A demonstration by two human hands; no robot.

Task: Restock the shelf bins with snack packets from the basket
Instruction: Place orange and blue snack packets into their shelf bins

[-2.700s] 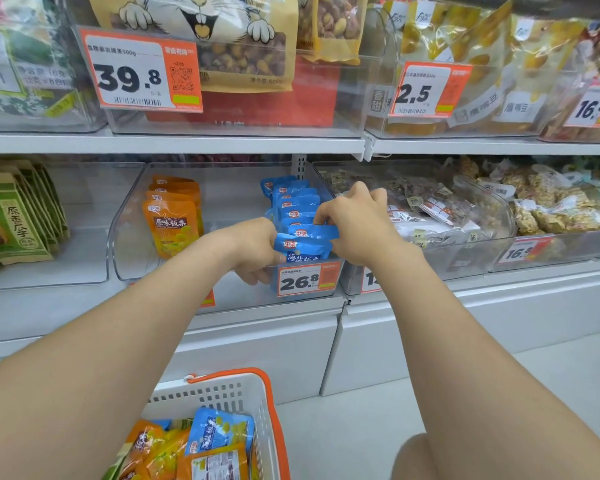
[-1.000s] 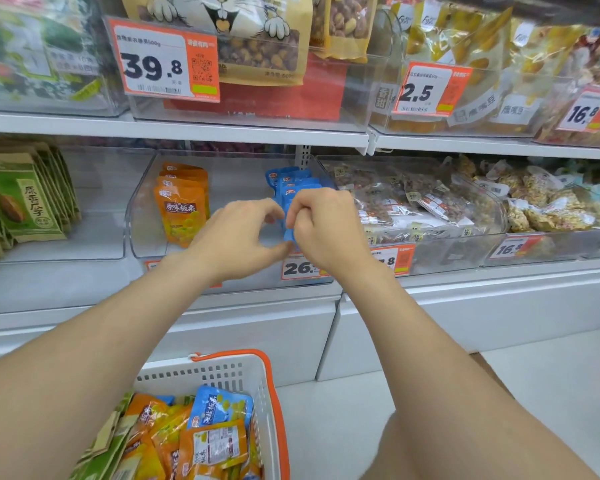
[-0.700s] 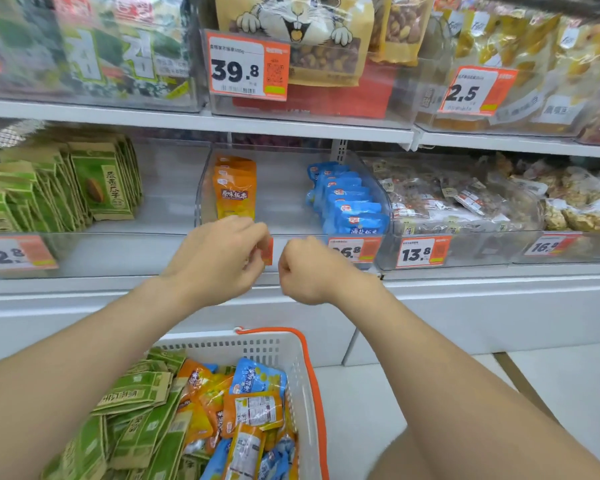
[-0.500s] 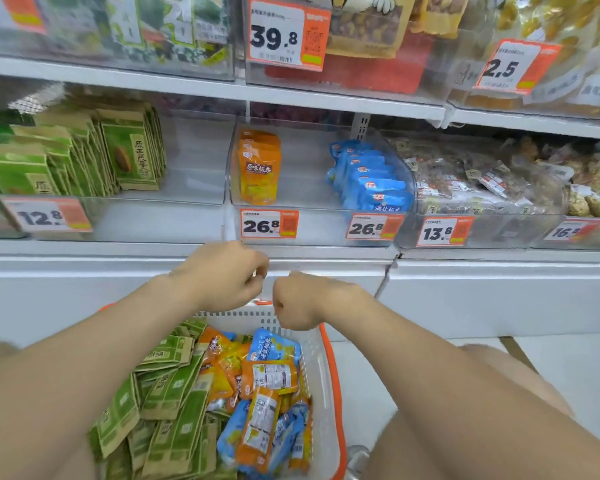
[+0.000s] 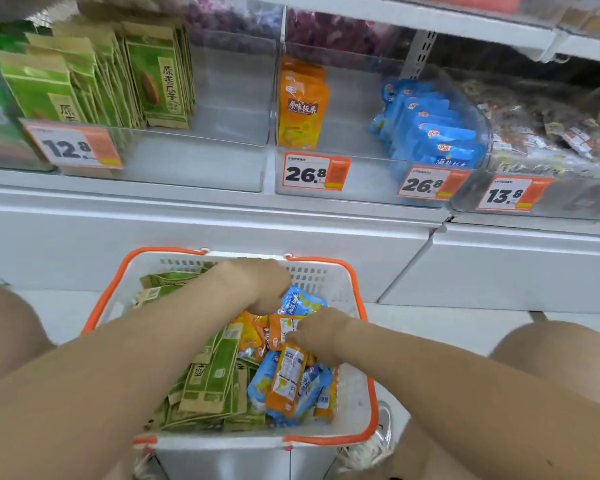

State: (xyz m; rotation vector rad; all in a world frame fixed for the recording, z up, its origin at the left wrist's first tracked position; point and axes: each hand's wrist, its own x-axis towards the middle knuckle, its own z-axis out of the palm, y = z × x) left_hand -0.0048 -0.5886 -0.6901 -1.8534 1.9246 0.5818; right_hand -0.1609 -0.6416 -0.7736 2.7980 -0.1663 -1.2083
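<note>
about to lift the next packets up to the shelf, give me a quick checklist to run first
1. Left hand is down in the white plastic basket with orange rim, at a blue snack packet: ok.
2. Left hand's grip on a packet: cannot tell, fingers hidden.
3. Right hand is on the orange snack packets in the basket: ok; firm hold: cannot tell.
4. Clear shelf bin holding the upright orange packets has free space in front: ok.
5. Row of blue packets in the same bin reaches the bin's front: not ok for more.
</note>
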